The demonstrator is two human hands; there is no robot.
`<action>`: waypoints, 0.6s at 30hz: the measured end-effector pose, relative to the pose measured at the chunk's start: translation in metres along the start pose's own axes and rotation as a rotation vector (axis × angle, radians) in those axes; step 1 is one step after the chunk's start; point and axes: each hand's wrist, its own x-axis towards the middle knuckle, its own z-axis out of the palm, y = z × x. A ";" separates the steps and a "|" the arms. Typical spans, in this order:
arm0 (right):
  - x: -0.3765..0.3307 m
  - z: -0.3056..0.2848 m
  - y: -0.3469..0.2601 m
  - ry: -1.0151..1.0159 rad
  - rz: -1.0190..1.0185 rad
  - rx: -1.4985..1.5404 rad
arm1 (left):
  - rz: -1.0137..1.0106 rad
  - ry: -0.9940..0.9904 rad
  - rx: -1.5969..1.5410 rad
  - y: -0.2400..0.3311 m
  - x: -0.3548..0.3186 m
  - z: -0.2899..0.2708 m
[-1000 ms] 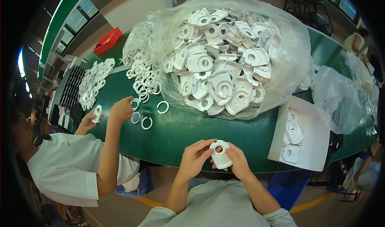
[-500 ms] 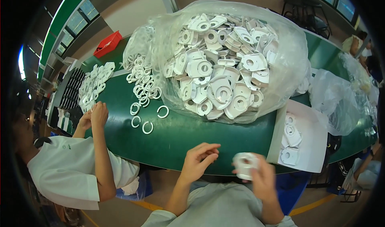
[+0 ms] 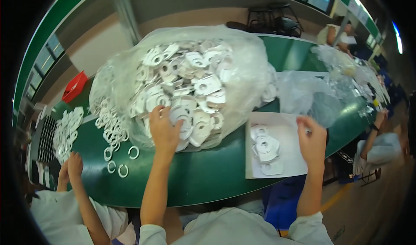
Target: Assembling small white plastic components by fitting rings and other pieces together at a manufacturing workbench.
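My left hand (image 3: pixel 164 130) reaches onto the near side of a heap of white plastic parts, its fingers spread. Between thumb and fingers lies a white ring-holed part (image 3: pixel 181 115), which the hand touches; I cannot tell that it is gripped. My right hand (image 3: pixel 311 143) hovers at the right side of a white box (image 3: pixel 290 147), fingers loosely curled, a gap to the thumb, nothing visible in them. Inside the box are several parts like those in the heap, one ring-holed part (image 3: pixel 265 145) on top. A large clear plastic bag (image 3: pixel 242 67) surrounds the heap.
White open rings (image 3: pixel 123 171) lie on the green table (image 3: pixel 195 182) at left, beside flat white pieces (image 3: pixel 67 130) and a black rack (image 3: pixel 45 139). A co-worker's hands (image 3: pixel 71 167) are there. A red tray (image 3: pixel 74 87) stands behind; crumpled clear bags (image 3: pixel 303 91) lie right.
My left hand has moved forward onto the heap. The right hand has gone to the box and no longer holds its white part. The view has turned right.
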 end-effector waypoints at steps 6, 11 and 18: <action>0.130 0.021 0.105 -0.162 -0.087 -0.488 | -0.286 0.006 -0.518 0.029 -0.001 -0.031; 0.184 0.076 0.183 -0.315 -0.080 -0.891 | -0.423 0.065 -0.980 0.037 -0.055 -0.052; 0.189 0.034 0.216 -0.172 -0.590 -0.748 | -0.782 -0.046 -1.261 0.041 -0.122 -0.056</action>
